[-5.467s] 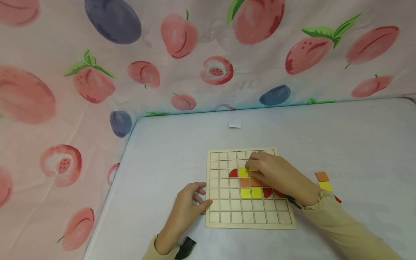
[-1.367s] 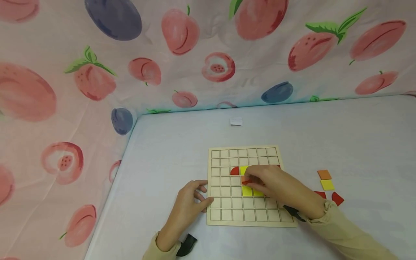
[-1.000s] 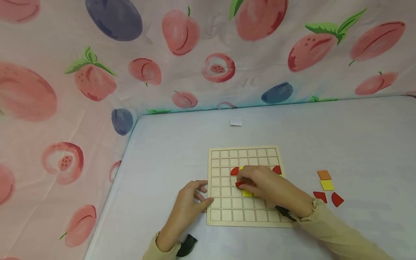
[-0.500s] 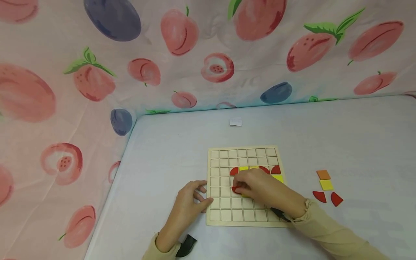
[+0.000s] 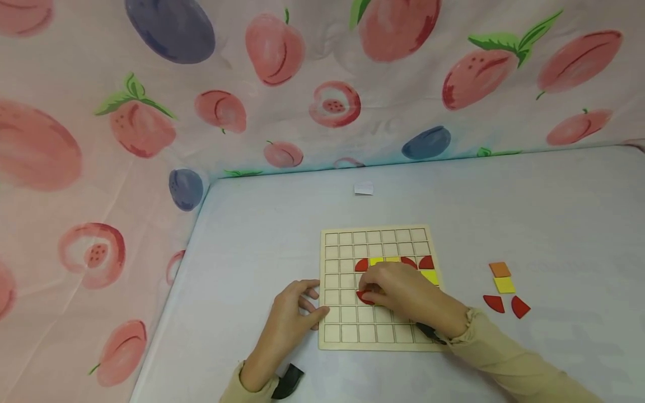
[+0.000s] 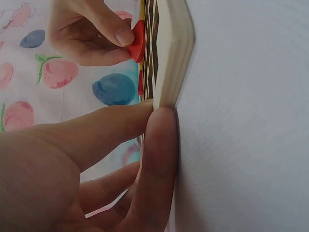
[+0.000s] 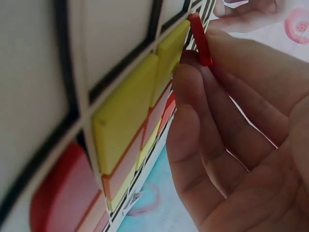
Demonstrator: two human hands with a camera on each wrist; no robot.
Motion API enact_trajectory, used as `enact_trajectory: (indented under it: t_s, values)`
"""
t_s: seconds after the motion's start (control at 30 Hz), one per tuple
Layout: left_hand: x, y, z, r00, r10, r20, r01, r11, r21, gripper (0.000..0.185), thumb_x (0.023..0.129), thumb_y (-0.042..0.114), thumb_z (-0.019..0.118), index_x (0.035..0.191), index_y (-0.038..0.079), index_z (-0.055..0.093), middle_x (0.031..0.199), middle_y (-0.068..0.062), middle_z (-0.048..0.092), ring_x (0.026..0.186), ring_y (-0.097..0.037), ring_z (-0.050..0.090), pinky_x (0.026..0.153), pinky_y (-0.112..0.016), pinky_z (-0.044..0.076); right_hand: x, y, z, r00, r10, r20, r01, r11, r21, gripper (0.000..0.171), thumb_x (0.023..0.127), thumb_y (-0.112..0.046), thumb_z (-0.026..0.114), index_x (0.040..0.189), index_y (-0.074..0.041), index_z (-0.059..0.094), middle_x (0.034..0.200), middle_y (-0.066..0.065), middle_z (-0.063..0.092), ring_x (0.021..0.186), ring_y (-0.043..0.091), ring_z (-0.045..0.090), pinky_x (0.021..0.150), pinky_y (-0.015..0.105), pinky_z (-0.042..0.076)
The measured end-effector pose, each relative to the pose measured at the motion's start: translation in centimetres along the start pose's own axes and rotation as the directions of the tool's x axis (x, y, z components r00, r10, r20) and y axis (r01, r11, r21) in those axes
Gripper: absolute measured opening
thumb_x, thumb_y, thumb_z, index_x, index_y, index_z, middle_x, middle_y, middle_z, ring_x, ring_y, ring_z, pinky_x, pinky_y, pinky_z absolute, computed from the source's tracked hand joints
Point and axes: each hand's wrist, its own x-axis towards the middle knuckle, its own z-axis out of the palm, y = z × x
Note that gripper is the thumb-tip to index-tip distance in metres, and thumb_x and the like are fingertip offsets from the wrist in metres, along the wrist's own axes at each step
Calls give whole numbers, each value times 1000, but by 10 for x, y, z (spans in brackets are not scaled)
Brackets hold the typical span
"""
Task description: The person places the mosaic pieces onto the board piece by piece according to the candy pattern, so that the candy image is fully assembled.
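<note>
Right hand [image 5: 403, 294], lower centre of the frame, pinches a red quarter-round tile [image 5: 365, 296] over the gridded board [image 5: 383, 341]. Advisable: square its straight edges to the cell lines before pressing flat. Left hand [image 5: 292, 319], fingers straight, braces the board's left edge.

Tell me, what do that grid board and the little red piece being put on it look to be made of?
The grid board looks like pale unfinished wood or plywood: a matte cream face, dark thin grid lines, a thick plain edge in the left wrist view. The red piece pinched by the right hand looks like painted wood or foam, flat and matte; I cannot tell which.
</note>
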Motion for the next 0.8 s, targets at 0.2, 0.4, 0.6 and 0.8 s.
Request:
enact_trajectory:
  t_s: [0.2, 0.4, 0.6, 0.8]
  values:
    - [0, 0, -1, 1000, -3, -1, 3, 1000, -3, 48, 80, 3, 79, 125, -1, 62, 100, -6, 59, 76, -12, 61, 54, -21, 58, 0, -1, 2, 1000, 12, -24, -12, 1000, -8, 12, 85, -17, 79, 81, -23, 69, 77, -15, 59, 70, 2, 50, 64, 20, 49]
    - [0, 0, -1, 1000, 1, -1, -1, 1000, -1, 48, 80, 3, 80, 125, 0, 62, 100, -6, 59, 76, -12, 61, 54, -21, 58, -1, -1, 3, 999, 23, -36, -24, 999, -47, 17, 83, -17, 81, 77, -24, 67, 78, -14, 56, 70, 3, 48, 61, 18, 46]
    - [0, 0, -1, 1000, -2, 5, 2, 1000, -14, 49, 80, 3, 79, 126, -1, 61, 101, -7, 59, 77, -13, 61, 54, -20, 58, -1, 1, 3, 999, 4, -36, -7, 997, -80, 13, 85, -19, 80, 81, -22, 67, 82, -12, 58, 72, 4, 49, 63, 20, 48]
    - [-1, 0, 0, 1000, -2, 7, 2, 1000, -21, 49, 80, 3, 80, 126, -1, 61, 101, -7, 59, 77, -13, 60, 54, -20, 58, -7, 3, -4, 998, -9, -56, 4, 996, -84, 10, 85, -20, 79, 86, -21, 69, 85, -11, 59, 74, 4, 50, 66, 21, 50]
